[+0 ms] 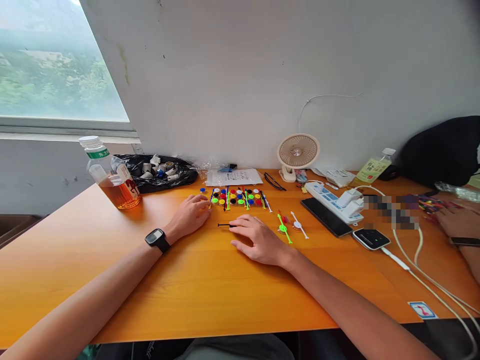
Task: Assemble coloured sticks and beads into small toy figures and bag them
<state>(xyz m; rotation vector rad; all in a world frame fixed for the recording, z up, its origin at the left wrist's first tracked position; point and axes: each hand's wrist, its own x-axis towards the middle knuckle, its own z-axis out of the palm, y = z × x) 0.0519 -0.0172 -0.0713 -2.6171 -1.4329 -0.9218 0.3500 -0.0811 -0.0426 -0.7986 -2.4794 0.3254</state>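
My left hand (190, 216), below a watch on the wrist, rests on the table with its fingers apart at the left end of the colored round pieces and arrow strips (240, 198). Just right of centre, my right hand (257, 239) lies low over the table, fingers spread, its fingertips at a small black arrow (224, 225). Whether the fingers press on that arrow is too small to tell. Right of this hand lie a green arrow spinner (283, 228) and a white arrow spinner (298, 225), with a red piece partly behind the green one.
At the left stand a tea bottle (119, 185) and a black bag of grey parts (161, 172). A fan (298, 151), power strip (333, 201), black phone (325, 217) and cabled device (371, 239) are on the right. Another person's hand (459, 220) is at the far right.
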